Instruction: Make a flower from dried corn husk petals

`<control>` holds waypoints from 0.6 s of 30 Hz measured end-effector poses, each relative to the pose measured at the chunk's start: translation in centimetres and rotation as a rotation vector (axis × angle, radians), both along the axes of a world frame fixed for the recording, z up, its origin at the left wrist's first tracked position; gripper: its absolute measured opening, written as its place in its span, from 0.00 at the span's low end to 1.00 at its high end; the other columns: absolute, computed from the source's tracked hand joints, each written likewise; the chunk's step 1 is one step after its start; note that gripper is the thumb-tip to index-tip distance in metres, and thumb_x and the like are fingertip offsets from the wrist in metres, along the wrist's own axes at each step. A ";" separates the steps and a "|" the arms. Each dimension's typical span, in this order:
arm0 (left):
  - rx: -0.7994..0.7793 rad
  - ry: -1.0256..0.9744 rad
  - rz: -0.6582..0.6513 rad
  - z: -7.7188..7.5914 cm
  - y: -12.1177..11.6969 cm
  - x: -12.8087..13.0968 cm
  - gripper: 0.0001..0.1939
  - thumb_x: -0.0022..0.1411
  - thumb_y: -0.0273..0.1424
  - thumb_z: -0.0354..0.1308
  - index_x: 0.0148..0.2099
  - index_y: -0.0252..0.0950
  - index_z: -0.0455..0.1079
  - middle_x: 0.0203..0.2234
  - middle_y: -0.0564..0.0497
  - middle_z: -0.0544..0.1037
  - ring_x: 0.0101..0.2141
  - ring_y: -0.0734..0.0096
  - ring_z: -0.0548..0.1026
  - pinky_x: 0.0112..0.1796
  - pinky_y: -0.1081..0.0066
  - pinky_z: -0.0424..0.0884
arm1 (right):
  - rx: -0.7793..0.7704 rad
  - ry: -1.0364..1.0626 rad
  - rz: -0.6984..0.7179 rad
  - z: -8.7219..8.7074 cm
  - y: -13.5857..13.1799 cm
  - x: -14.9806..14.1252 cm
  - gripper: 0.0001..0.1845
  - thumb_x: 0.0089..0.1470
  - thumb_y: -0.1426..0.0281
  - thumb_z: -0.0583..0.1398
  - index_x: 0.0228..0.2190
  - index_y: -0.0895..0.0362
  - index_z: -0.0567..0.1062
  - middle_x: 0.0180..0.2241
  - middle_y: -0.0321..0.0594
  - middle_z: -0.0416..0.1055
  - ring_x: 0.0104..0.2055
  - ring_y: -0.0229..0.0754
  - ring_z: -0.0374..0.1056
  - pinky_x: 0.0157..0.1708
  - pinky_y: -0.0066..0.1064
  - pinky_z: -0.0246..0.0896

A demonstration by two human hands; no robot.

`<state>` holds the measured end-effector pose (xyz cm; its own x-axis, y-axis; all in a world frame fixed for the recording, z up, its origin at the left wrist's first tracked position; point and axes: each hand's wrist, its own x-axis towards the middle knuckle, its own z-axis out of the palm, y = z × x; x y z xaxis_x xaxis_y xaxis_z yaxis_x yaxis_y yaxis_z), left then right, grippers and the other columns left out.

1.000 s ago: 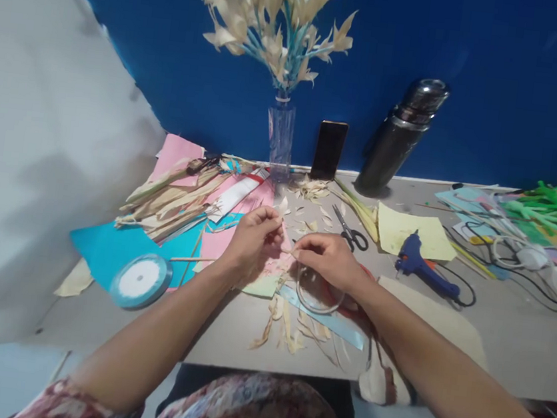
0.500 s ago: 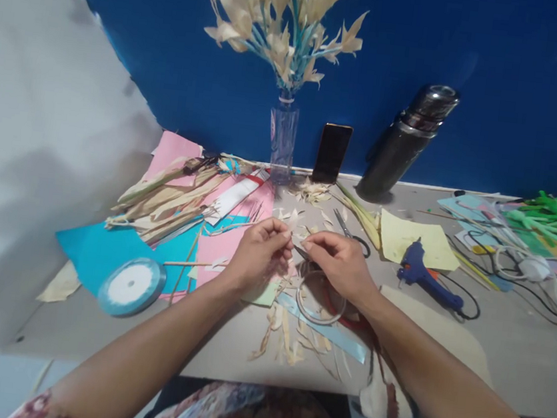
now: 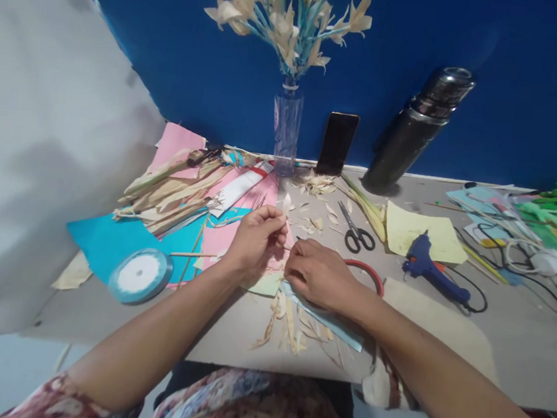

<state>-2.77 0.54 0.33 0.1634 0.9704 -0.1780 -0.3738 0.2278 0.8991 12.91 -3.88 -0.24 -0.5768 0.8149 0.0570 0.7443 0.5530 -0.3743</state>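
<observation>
My left hand [image 3: 261, 237] is closed, with thumb and fingertips pinching a small pale husk petal [image 3: 286, 204] that stands upright. Close by on the right, my right hand [image 3: 321, 274] is curled palm down around what look like red-handled scissors [image 3: 369, 271]. One red loop shows beyond the hand; most of the rest is hidden beneath it. A light blue ribbon strip [image 3: 340, 329] and dry husk scraps [image 3: 290, 328] lie just below. A second pair of scissors, black-handled [image 3: 356, 234], rests past the right hand.
Behind stand a bottle [image 3: 286, 129] of husk flowers, a phone [image 3: 337, 144] and a dark flask [image 3: 418, 131]. At left are a ribbon spool [image 3: 140, 276], blue paper [image 3: 103, 243] and dry husks [image 3: 175, 187]. A blue glue gun [image 3: 432, 273] and cables lie at right.
My right hand has turned palm down and moved lower and left over the red-handled scissors, whose visible loop has shifted up and right. The left hand still pinches the petal. The view has tilted slightly.
</observation>
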 end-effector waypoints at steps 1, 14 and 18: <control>0.000 -0.003 0.003 0.0 0.0 0.0 0.12 0.51 0.30 0.67 0.32 0.36 0.65 0.20 0.57 0.71 0.18 0.79 0.68 0.18 0.79 0.63 | -0.001 0.026 -0.012 -0.1 0.2 0.1 0.08 0.59 0.71 0.58 0.31 0.55 0.77 0.35 0.42 0.71 0.41 0.45 0.64 0.37 0.33 0.55; -0.010 -0.017 0.006 0.0 0.2 -0.1 0.12 0.50 0.30 0.67 0.32 0.36 0.66 0.20 0.56 0.71 0.18 0.80 0.68 0.18 0.80 0.61 | 0.019 -0.022 -0.048 -0.5 0.8 -0.5 0.10 0.62 0.69 0.56 0.34 0.55 0.77 0.35 0.44 0.73 0.40 0.46 0.67 0.37 0.34 0.56; -0.013 -0.009 0.003 0.0 0.1 -0.1 0.12 0.50 0.30 0.67 0.32 0.36 0.65 0.20 0.57 0.71 0.18 0.79 0.68 0.18 0.80 0.62 | -0.125 0.274 -0.112 -0.6 1.3 0.3 0.10 0.61 0.70 0.57 0.32 0.56 0.78 0.33 0.41 0.76 0.36 0.42 0.70 0.36 0.31 0.59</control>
<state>-2.87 0.64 0.37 0.1625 0.9684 -0.1891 -0.3825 0.2385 0.8926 13.19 -2.60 -0.83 -0.4601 0.8830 0.0930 0.6602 0.4103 -0.6291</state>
